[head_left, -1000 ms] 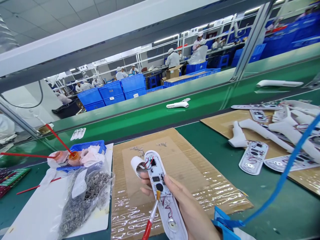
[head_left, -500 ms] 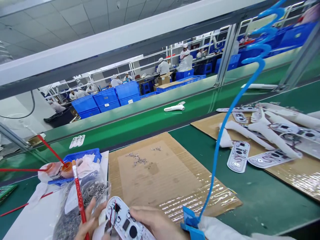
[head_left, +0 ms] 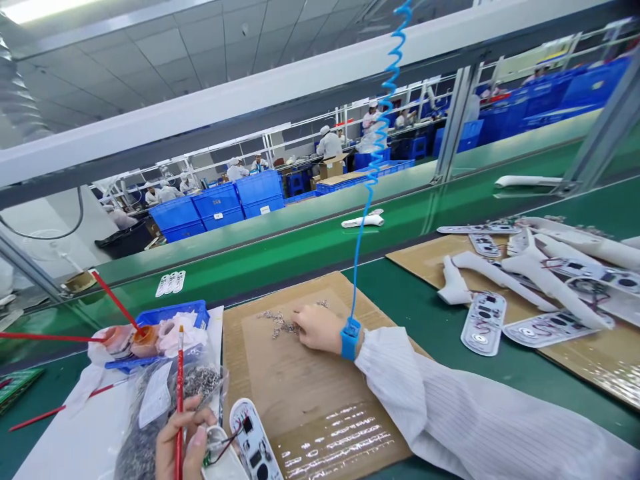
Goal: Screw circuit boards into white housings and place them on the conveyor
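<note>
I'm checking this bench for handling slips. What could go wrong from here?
The left hand holds both a red brush and the open circuit board casing, whose thin wires might snag. The right hand reaches into small loose metal parts on cardboard; some could scatter. Its wrist strap's blue coiled cord could drag across them.

L hand (head_left: pixel 183 448) cut off, device (head_left: pixel 250 443) too
</note>
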Action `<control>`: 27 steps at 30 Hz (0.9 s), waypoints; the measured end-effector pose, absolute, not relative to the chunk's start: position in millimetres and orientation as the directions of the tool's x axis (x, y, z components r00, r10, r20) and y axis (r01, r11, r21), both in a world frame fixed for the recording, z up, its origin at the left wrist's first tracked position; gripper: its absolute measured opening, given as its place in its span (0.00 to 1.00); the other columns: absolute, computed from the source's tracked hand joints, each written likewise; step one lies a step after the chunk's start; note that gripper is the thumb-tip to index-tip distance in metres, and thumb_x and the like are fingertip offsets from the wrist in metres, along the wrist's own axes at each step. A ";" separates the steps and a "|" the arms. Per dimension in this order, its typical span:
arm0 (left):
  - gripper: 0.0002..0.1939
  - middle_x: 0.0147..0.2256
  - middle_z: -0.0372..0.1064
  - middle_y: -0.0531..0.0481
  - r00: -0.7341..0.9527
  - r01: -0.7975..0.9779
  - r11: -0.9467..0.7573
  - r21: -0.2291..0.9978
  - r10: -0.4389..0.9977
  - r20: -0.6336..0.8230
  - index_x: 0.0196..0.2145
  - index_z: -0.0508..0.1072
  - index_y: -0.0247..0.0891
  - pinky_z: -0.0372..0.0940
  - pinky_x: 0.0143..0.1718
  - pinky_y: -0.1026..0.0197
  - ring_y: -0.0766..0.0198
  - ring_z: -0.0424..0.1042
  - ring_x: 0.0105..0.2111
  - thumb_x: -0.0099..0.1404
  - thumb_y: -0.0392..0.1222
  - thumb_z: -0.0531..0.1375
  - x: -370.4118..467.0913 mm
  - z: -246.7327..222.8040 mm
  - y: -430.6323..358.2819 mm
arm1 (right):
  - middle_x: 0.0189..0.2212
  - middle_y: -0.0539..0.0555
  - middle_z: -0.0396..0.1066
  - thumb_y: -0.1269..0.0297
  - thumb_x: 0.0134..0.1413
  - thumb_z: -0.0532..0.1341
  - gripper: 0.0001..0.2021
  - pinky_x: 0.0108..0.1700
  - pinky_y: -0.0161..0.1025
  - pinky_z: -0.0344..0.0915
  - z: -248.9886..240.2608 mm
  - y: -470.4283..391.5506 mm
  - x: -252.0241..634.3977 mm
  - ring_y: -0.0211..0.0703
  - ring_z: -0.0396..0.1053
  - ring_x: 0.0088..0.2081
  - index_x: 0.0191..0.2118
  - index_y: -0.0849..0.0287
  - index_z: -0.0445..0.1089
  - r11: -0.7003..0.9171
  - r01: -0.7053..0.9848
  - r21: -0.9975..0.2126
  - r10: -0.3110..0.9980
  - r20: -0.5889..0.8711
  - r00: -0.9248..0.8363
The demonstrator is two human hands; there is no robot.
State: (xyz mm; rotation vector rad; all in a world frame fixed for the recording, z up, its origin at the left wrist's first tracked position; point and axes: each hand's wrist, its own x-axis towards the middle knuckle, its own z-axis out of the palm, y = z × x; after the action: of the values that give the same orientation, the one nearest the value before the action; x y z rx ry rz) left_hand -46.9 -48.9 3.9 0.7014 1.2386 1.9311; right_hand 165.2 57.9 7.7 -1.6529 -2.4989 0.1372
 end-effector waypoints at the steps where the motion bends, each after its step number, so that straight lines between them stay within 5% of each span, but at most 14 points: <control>1: 0.11 0.36 0.63 0.54 -0.590 -0.280 -0.267 0.922 0.806 0.054 0.26 0.65 0.40 0.58 0.13 0.72 0.69 0.63 0.25 0.43 0.40 0.63 -45.6 4.5 -50.1 | 0.33 0.60 0.67 0.76 0.43 0.52 0.10 0.32 0.37 0.56 6.8 56.6 165.8 0.46 0.65 0.34 0.32 0.65 0.68 0.411 0.904 -0.123 0.912 0.072 -0.405; 9: 0.10 0.35 0.63 0.53 -0.590 -0.242 -0.320 0.916 0.798 0.122 0.26 0.65 0.39 0.64 0.20 0.70 0.69 0.64 0.26 0.45 0.40 0.62 -40.8 0.7 -44.9 | 0.32 0.61 0.68 0.76 0.47 0.52 0.08 0.34 0.37 0.59 3.0 67.0 166.6 0.44 0.66 0.34 0.31 0.67 0.69 0.540 0.841 0.022 0.841 -0.003 -0.540; 17: 0.09 0.37 0.63 0.53 -0.543 -0.321 -0.318 0.892 0.834 0.102 0.27 0.64 0.39 0.58 0.14 0.72 0.69 0.63 0.25 0.45 0.38 0.61 -31.4 19.3 -33.7 | 0.33 0.53 0.67 0.66 0.54 0.55 0.07 0.39 0.41 0.63 2.5 79.0 153.3 0.38 0.66 0.36 0.33 0.66 0.66 0.550 0.834 0.040 0.834 -0.084 -0.546; 22: 0.07 0.33 0.64 0.53 -0.550 -0.352 -0.410 0.841 0.818 0.169 0.26 0.64 0.38 0.62 0.21 0.67 0.69 0.63 0.26 0.47 0.35 0.58 -24.4 36.3 -26.7 | 0.30 0.54 0.68 0.70 0.51 0.57 0.05 0.36 0.40 0.64 10.4 73.2 152.0 0.38 0.66 0.33 0.29 0.67 0.66 0.492 0.868 -0.069 0.870 0.002 -0.493; 27: 0.07 0.35 0.63 0.53 -0.553 -0.389 -0.376 0.841 0.825 0.114 0.27 0.63 0.39 0.62 0.20 0.66 0.69 0.64 0.25 0.48 0.36 0.58 -29.7 40.6 -23.4 | 0.24 0.52 0.69 0.79 0.39 0.56 0.05 0.30 0.30 0.62 35.0 10.0 138.4 0.34 0.66 0.27 0.25 0.65 0.66 0.569 0.758 -0.317 0.818 0.122 -0.563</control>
State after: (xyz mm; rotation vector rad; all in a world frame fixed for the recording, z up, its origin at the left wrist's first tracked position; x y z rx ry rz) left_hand -29.7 -23.4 40.6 0.6902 1.0244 1.9952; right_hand 138.4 10.0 35.0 -1.3073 -2.5483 0.3344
